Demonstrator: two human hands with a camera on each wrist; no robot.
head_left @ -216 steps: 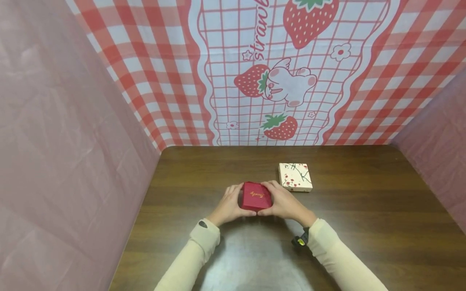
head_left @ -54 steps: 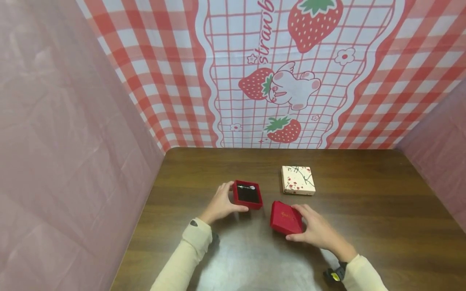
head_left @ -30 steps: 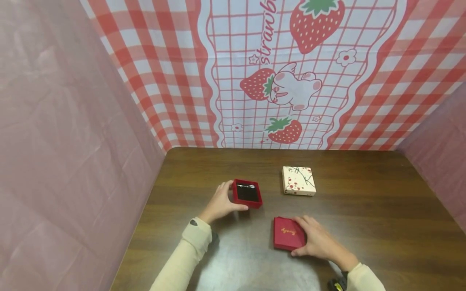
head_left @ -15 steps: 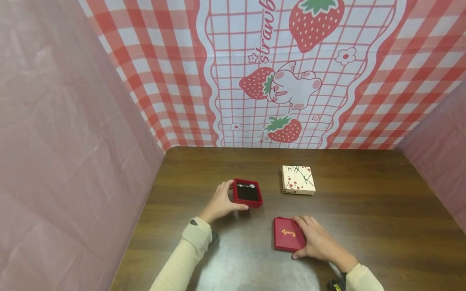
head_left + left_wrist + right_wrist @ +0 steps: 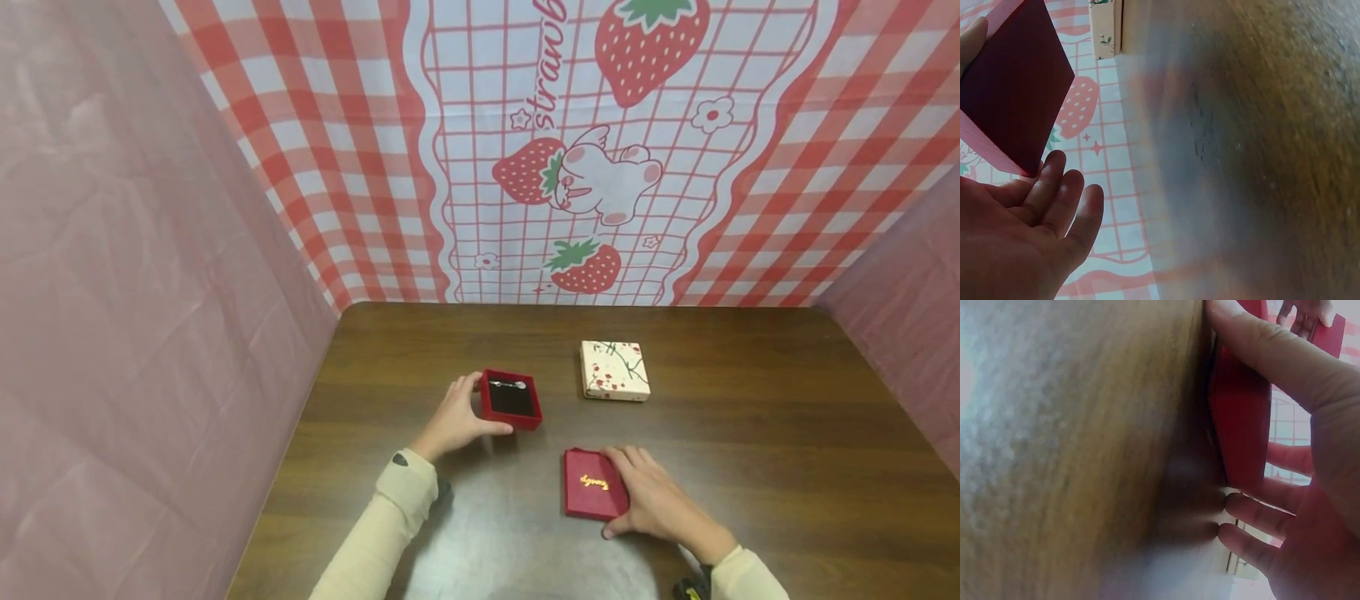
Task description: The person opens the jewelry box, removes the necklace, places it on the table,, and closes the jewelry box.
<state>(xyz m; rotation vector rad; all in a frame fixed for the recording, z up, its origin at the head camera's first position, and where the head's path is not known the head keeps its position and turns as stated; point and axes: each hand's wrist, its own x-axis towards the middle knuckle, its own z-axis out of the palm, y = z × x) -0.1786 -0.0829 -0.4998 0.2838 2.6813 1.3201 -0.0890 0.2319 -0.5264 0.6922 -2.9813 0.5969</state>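
A red-and-white strawberry-print cloth [image 5: 555,167] rises at 12 o'clock, with pink drapes [image 5: 150,300] hanging at 9 and 3 o'clock of a brown wooden table [image 5: 772,400]. Cream sleeves [image 5: 367,533] reach in from 7 and 5 o'clock. The right hand [image 5: 656,496] grips a red lid [image 5: 585,504] from its 3 o'clock side, fingers at about 1 o'clock and thumb at 5. The left hand [image 5: 453,423] holds a topless red box [image 5: 527,423] from about 8 o'clock, thumb along the near wall, fingertips at the 10 o'clock corner; the left wrist view shows the underside of the red box, raised off the tabletop. A cream floral box [image 5: 615,370], printed with red blossoms and dark branches, sits closed between 2 and 3 o'clock from the red box. The red lid lies flat on the wood, at about 4 o'clock from the red box. A black pad [image 5: 512,404] lines the red box. Gold lettering [image 5: 595,482] faces up on the red lid. Along the black pad's 12 o'clock edge lies a slim silver ornament [image 5: 519,385], its details too small to make out.
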